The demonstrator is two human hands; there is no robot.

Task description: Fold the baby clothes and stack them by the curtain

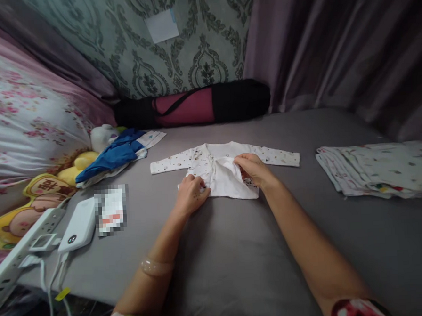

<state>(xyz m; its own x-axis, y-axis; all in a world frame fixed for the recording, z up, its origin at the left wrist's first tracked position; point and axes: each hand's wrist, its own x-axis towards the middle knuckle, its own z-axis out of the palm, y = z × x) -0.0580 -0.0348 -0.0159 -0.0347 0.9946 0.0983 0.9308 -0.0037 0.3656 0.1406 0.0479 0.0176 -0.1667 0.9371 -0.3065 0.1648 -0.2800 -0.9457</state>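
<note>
A small white baby top (218,164) with a fine print lies flat on the grey bed sheet (237,251), its long sleeves spread left and right. My left hand (190,193) rests on the lower left hem, fingers curled on the cloth. My right hand (254,170) pinches the right front flap, which is turned back so its plain white inside shows.
A stack of folded printed cloths (381,170) lies at the right. A blue garment (113,156) and plush toys (75,167) sit at the left, with a white power bank (78,226) and a power strip (14,262) nearer. A black and pink rolled bag (194,104) lies against the wall.
</note>
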